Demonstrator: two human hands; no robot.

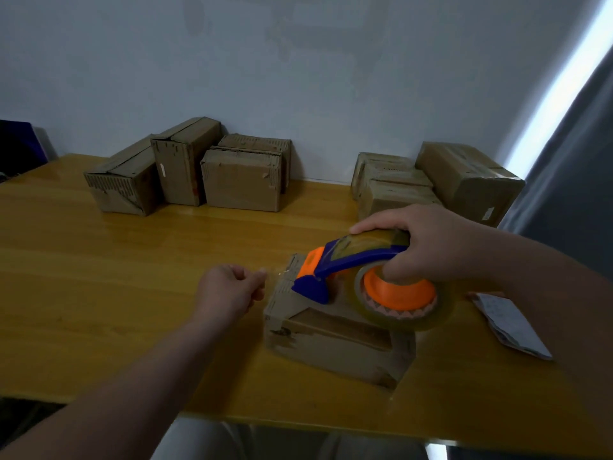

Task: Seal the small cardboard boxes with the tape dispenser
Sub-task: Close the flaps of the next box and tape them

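Observation:
A small cardboard box point(338, 340) lies on the wooden table point(116, 293) in front of me. The blue and orange tape dispenser point(365, 277) with a clear tape roll rests on the box's top, its nose at the box's far left end. My right hand point(421, 244) grips the dispenser over the roll. My left hand point(229, 290) is just left of the box, its fingers curled, thumb and fingertip pinched together by the box's left end; a thin strip of clear tape seems to run from there to the dispenser's nose.
Several cardboard boxes point(185, 171) stand against the wall at the back left. More boxes point(434, 184) are piled at the back right. A folded paper slip point(507, 323) lies to the right of the box. The table's near edge runs below my arms.

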